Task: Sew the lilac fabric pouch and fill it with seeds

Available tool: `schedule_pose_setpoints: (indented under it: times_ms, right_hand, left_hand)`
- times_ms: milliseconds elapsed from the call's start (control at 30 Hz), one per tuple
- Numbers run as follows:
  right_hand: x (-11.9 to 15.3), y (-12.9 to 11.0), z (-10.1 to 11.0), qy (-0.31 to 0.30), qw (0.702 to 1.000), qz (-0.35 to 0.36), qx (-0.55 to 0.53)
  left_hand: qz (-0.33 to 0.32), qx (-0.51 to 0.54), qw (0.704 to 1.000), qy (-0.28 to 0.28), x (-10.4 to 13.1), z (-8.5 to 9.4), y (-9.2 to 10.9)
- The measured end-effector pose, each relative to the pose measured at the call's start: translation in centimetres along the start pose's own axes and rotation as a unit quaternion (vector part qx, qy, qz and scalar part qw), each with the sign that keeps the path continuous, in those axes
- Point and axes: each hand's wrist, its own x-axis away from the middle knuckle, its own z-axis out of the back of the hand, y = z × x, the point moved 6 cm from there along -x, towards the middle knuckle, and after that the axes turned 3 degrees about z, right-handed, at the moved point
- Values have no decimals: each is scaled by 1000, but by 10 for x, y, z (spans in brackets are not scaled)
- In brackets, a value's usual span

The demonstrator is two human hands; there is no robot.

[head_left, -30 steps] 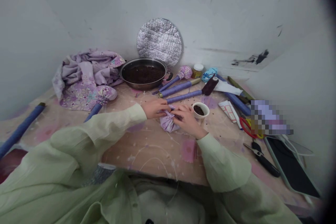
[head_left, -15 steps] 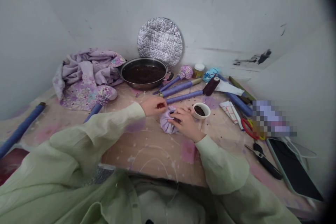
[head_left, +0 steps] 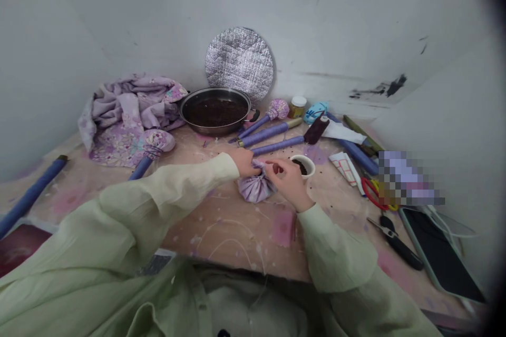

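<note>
Head view: left hand (head_left: pixel 245 161) and right hand (head_left: pixel 288 179) gripping purple pouch (head_left: pixel 255 189), with tabletop (head_left: pixel 233 224) room before near edge (head_left: pixel 245 267).

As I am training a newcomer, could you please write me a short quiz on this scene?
1. True or false: the round silver foil disc stands behind the round metal pan.
2. What are the left hand and right hand both at? (a) white-lidded squat jar; (b) gathered lilac cloth pouch; (c) dark-screened phone.
3. Fill in: dark loose grains lie in a small round white ____.
Key: 1 true; 2 b; 3 cup.
</note>
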Motion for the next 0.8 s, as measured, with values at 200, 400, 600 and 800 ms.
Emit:
schedule_pose_setpoints:
  times_ms: [200,400,600,800]
  right_hand:
    - [-12,-7,-17,-93,995,-14,18]
    - [-17,-10,-18,-130,991,-17,-1]
    - [-13,-11,9,-120,987,-60,-94]
    - [2,-4,32,-92,959,-115,-242]
  left_hand:
    - [-3,-7,997,-76,3,-3,6]
    - [-16,46,998,-46,4,-2,0]
    - [-43,152,985,-72,6,19,-4]
    - [-104,128,986,-24,6,25,-24]
